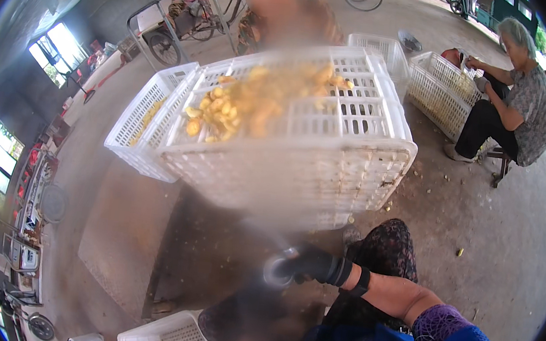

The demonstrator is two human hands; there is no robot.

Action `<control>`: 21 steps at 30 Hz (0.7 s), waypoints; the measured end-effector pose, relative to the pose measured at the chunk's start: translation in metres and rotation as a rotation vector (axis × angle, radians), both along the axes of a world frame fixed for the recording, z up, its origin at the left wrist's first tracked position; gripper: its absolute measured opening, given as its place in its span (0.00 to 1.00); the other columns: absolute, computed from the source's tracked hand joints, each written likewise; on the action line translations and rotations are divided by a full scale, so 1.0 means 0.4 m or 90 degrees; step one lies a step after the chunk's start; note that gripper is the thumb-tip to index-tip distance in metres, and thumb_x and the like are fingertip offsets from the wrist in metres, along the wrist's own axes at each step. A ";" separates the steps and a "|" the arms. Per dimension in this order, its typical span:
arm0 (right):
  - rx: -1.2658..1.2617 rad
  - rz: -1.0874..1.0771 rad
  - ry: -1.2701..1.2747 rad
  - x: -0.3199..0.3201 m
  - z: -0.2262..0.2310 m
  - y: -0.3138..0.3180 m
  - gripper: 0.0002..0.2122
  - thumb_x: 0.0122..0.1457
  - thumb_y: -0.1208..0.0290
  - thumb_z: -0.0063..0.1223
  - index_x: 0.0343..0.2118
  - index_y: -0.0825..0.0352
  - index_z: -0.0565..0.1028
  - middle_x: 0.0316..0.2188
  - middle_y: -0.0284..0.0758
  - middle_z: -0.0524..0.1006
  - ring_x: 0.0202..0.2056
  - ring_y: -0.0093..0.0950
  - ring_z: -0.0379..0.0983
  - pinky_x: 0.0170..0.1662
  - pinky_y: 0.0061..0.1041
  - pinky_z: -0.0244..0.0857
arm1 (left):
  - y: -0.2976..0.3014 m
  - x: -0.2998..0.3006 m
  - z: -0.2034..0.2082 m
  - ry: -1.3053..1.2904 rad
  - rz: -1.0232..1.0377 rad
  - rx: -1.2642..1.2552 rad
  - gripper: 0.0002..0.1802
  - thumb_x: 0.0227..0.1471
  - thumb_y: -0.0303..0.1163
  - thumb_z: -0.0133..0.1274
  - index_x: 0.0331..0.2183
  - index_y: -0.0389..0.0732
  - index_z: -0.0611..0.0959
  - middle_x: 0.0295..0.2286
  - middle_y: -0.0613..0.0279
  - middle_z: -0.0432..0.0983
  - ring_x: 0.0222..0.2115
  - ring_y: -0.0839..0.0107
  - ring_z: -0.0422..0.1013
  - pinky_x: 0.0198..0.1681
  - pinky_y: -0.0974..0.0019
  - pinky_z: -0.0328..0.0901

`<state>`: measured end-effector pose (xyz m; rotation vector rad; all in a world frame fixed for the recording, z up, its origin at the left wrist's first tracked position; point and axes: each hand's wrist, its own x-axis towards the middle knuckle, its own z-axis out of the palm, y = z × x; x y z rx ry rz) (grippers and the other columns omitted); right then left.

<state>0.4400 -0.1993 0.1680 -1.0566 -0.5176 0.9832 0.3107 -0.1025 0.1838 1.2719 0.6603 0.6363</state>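
My right hand [317,265], in a dark glove with a dark band at the wrist, is in front of the stacked white crates. Its fingers are closed around a small pale, shiny thing [278,270], smeared by blur, whose kind I cannot tell. My left hand does not show; a hazy smudge covers the lower middle of the picture. Small yellow pieces [216,112] lie heaped on the left and middle of the white plastic crate [365,114] across from me. The smudge hides part of the heap.
A narrower white crate [152,118] with yellow pieces stands left of the stack. Another white crate [168,340] is at the lower left. One person [273,11] is behind the stack. Another person [519,110] sits at the right, working over long crates [437,98].
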 end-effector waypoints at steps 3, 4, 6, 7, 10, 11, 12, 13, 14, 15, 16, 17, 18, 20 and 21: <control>-0.071 0.023 -0.026 0.017 -0.015 -0.005 0.13 0.57 0.59 0.59 0.35 0.64 0.77 0.18 0.28 0.75 0.15 0.15 0.67 0.17 0.15 0.57 | 0.008 0.002 0.005 -0.017 -0.023 -0.064 0.07 0.54 0.25 0.51 0.36 0.35 0.80 0.32 0.57 0.76 0.30 0.70 0.74 0.34 0.67 0.69; -0.140 0.043 -0.012 0.025 -0.020 0.000 0.12 0.57 0.59 0.59 0.34 0.64 0.77 0.18 0.28 0.75 0.15 0.15 0.68 0.16 0.15 0.56 | 0.011 0.003 0.008 -0.023 -0.031 -0.090 0.08 0.54 0.25 0.51 0.36 0.34 0.80 0.32 0.57 0.76 0.30 0.69 0.74 0.34 0.67 0.69; -0.212 0.064 0.012 0.036 -0.027 0.009 0.12 0.57 0.59 0.58 0.34 0.64 0.77 0.18 0.28 0.75 0.15 0.15 0.68 0.17 0.15 0.56 | 0.017 0.007 0.013 -0.040 -0.048 -0.169 0.08 0.54 0.25 0.50 0.37 0.34 0.80 0.32 0.57 0.77 0.31 0.69 0.74 0.35 0.67 0.69; -0.216 0.063 0.018 0.040 -0.030 0.010 0.11 0.57 0.60 0.59 0.34 0.64 0.77 0.18 0.28 0.75 0.16 0.14 0.68 0.17 0.15 0.56 | 0.021 0.011 0.014 -0.052 -0.056 -0.221 0.09 0.55 0.25 0.50 0.38 0.34 0.79 0.32 0.57 0.77 0.31 0.69 0.74 0.36 0.68 0.69; -0.059 0.017 0.033 0.036 -0.026 0.009 0.10 0.57 0.61 0.59 0.34 0.63 0.77 0.19 0.28 0.75 0.16 0.14 0.68 0.17 0.14 0.57 | 0.031 0.020 0.014 -0.104 -0.071 -0.396 0.09 0.56 0.25 0.50 0.39 0.33 0.79 0.32 0.57 0.77 0.32 0.69 0.74 0.37 0.68 0.69; -0.042 0.007 0.029 0.034 -0.022 0.007 0.10 0.57 0.62 0.59 0.34 0.63 0.77 0.19 0.28 0.76 0.16 0.14 0.68 0.17 0.14 0.57 | 0.031 0.020 0.011 -0.116 -0.070 -0.414 0.10 0.56 0.25 0.50 0.40 0.33 0.79 0.32 0.57 0.77 0.32 0.68 0.74 0.37 0.68 0.69; -0.024 -0.003 0.024 0.030 -0.016 0.003 0.10 0.57 0.62 0.59 0.35 0.64 0.77 0.19 0.28 0.76 0.17 0.14 0.68 0.17 0.13 0.57 | 0.033 0.021 0.007 -0.117 -0.075 -0.407 0.10 0.56 0.25 0.50 0.40 0.33 0.79 0.32 0.58 0.77 0.32 0.68 0.74 0.38 0.68 0.69; -0.070 0.000 0.011 0.030 -0.010 0.002 0.10 0.56 0.63 0.59 0.36 0.64 0.78 0.20 0.28 0.76 0.17 0.14 0.68 0.17 0.13 0.57 | 0.036 0.022 0.003 -0.126 -0.074 -0.415 0.10 0.56 0.25 0.50 0.41 0.32 0.79 0.32 0.58 0.78 0.32 0.68 0.75 0.38 0.68 0.69; -0.115 0.005 -0.004 0.030 -0.005 0.002 0.11 0.56 0.63 0.59 0.36 0.64 0.78 0.20 0.28 0.75 0.17 0.14 0.68 0.18 0.12 0.57 | 0.040 0.021 -0.002 -0.060 -0.100 -0.243 0.11 0.58 0.26 0.49 0.41 0.33 0.78 0.34 0.58 0.77 0.33 0.68 0.74 0.39 0.68 0.69; -0.109 0.007 -0.003 0.031 -0.001 0.002 0.11 0.56 0.63 0.60 0.38 0.64 0.78 0.20 0.28 0.76 0.17 0.14 0.69 0.18 0.12 0.57 | 0.044 0.019 -0.008 0.010 -0.108 -0.071 0.11 0.59 0.28 0.47 0.42 0.33 0.77 0.35 0.57 0.76 0.34 0.68 0.73 0.39 0.68 0.69; -0.102 0.009 -0.003 0.034 0.001 0.002 0.12 0.56 0.63 0.60 0.39 0.64 0.78 0.20 0.28 0.76 0.17 0.14 0.69 0.18 0.12 0.57 | 0.049 0.016 -0.014 0.079 -0.122 0.101 0.12 0.60 0.29 0.46 0.43 0.34 0.76 0.36 0.57 0.76 0.35 0.68 0.73 0.40 0.68 0.68; -0.095 0.008 -0.001 0.037 0.000 0.003 0.13 0.55 0.62 0.60 0.40 0.64 0.78 0.21 0.28 0.76 0.17 0.14 0.69 0.18 0.12 0.57 | 0.053 0.014 -0.022 0.064 -0.117 0.071 0.12 0.61 0.31 0.45 0.42 0.34 0.76 0.35 0.58 0.76 0.34 0.68 0.73 0.39 0.68 0.68; -0.117 0.021 0.005 0.040 -0.002 0.004 0.14 0.55 0.62 0.60 0.41 0.64 0.78 0.21 0.28 0.76 0.17 0.14 0.69 0.18 0.12 0.57 | 0.060 0.011 -0.031 0.050 -0.116 0.040 0.13 0.62 0.33 0.44 0.41 0.35 0.76 0.34 0.58 0.76 0.33 0.68 0.72 0.38 0.68 0.68; -0.164 0.044 0.015 0.051 -0.013 0.004 0.15 0.55 0.61 0.60 0.43 0.64 0.78 0.21 0.27 0.76 0.17 0.14 0.69 0.18 0.12 0.57 | 0.075 0.004 -0.053 -0.028 -0.140 -0.210 0.15 0.63 0.37 0.41 0.39 0.36 0.77 0.32 0.59 0.75 0.31 0.68 0.72 0.37 0.69 0.67; -0.125 0.013 -0.017 0.048 -0.019 0.003 0.15 0.55 0.61 0.60 0.42 0.64 0.78 0.21 0.27 0.76 0.17 0.14 0.69 0.18 0.12 0.57 | 0.090 -0.001 -0.064 -0.092 -0.160 -0.429 0.16 0.64 0.38 0.39 0.37 0.37 0.77 0.31 0.60 0.74 0.30 0.69 0.71 0.36 0.69 0.67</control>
